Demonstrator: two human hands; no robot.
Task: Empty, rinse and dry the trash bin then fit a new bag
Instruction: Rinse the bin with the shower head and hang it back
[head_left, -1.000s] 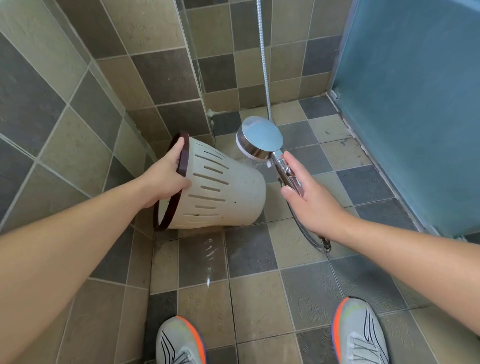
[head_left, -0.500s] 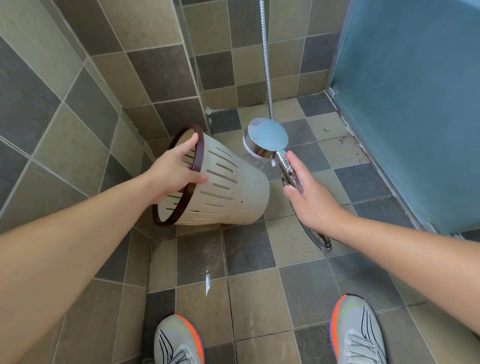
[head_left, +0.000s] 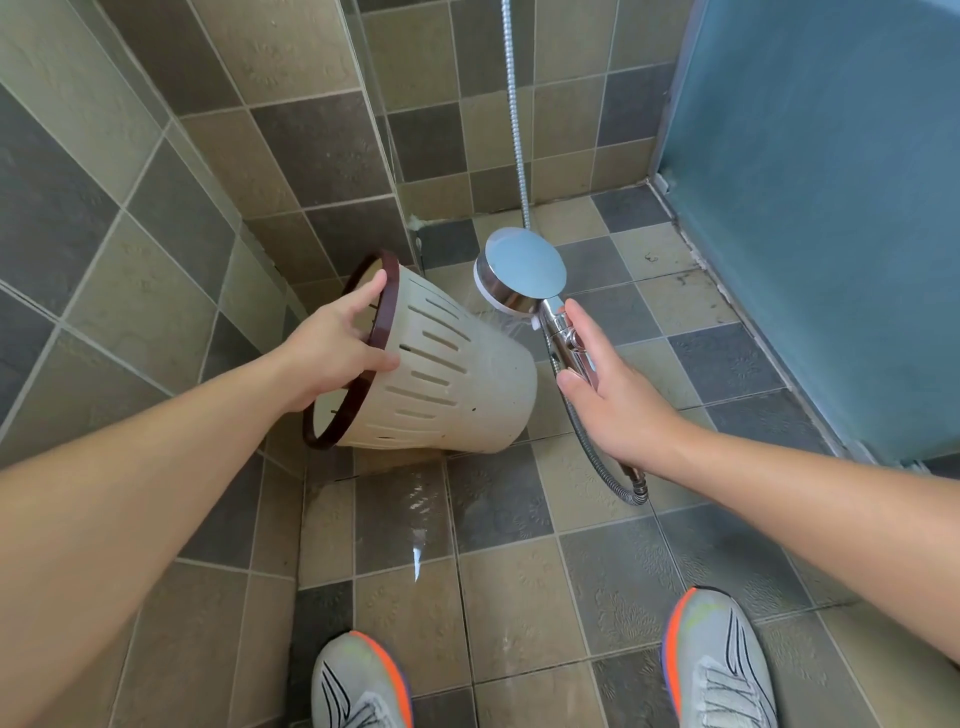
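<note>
I tip the trash bin (head_left: 447, 374) on its side at about 11 o'clock, so water can hit its wall. My left hand (head_left: 332, 353) grips the brown rim. My right hand (head_left: 618, 395) holds the shower head (head_left: 519, 270) handle, fingers loosely wrapped, at 1 o'clock, spraying down. I think rinsing is underway.

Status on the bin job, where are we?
Done: the trash bin looks emptied, with no bag in it. In hand: rinsing. The left hand grips the bin's brown rim, tipped on its side, while the right hand holds the shower head, spraying the bin's outside; the floor is wet. Left: drying and fitting a new bag; none is in view.
</note>
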